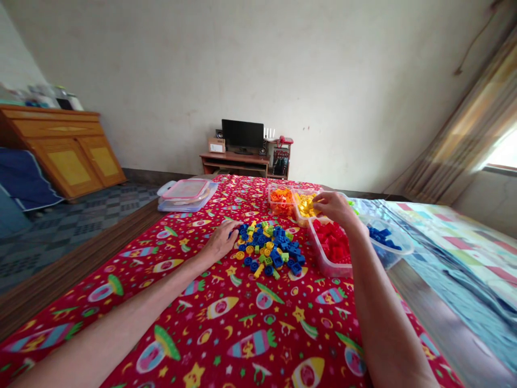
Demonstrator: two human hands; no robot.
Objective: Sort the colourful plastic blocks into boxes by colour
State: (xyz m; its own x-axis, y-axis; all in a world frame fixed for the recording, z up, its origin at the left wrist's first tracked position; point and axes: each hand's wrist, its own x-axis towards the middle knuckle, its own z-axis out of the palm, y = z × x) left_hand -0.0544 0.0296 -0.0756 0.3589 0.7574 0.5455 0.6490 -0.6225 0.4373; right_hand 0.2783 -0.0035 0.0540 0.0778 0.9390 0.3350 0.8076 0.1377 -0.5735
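A mixed pile of blue, yellow and light green toy building blocks (269, 248) lies on the red patterned cloth (218, 345). At the pile's left edge, my left hand (222, 241) curls its fingers around what looks like a blue building block (233, 234). My right hand (337, 207) reaches over a clear container of yellow blocks (306, 205), its fingers bent together at the tips. Whatever is between those fingertips is too small to make out. Just under my right wrist stands a container of red blocks (332, 242).
Orange blocks (281, 198) fill a tub behind the pile. Blue blocks (383, 237) sit in a round tub right of my right forearm. Stacked container lids (188, 193) lie at the back left. A monitor (243, 134) stands on a desk by the wall.
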